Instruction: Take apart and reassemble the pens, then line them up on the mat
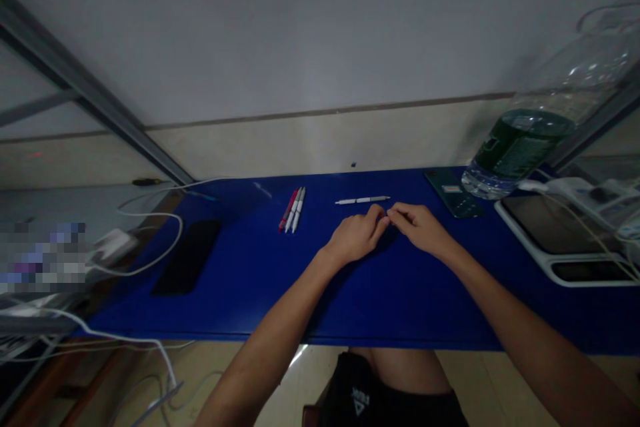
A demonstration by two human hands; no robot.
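Observation:
Over the blue desk [270, 287], my left hand [356, 237] and my right hand [421, 227] meet at the fingertips. Both are closed in a pinch, and whatever they hold, if anything, is too small or hidden to make out. Just beyond my left hand lies a white pen [363, 200], placed sideways and apart from the fingers. Farther left, a red pen [288, 211] rests alongside two white pens [299, 209], all pointing away from me.
At the left lies a black flat slab [187, 257], with a white cable [181, 227] near it. A dark green phone [453, 193], a large clear bottle [525, 140] with a green label, and a white-framed device like a scale [560, 227] occupy the right side. A wall borders the back.

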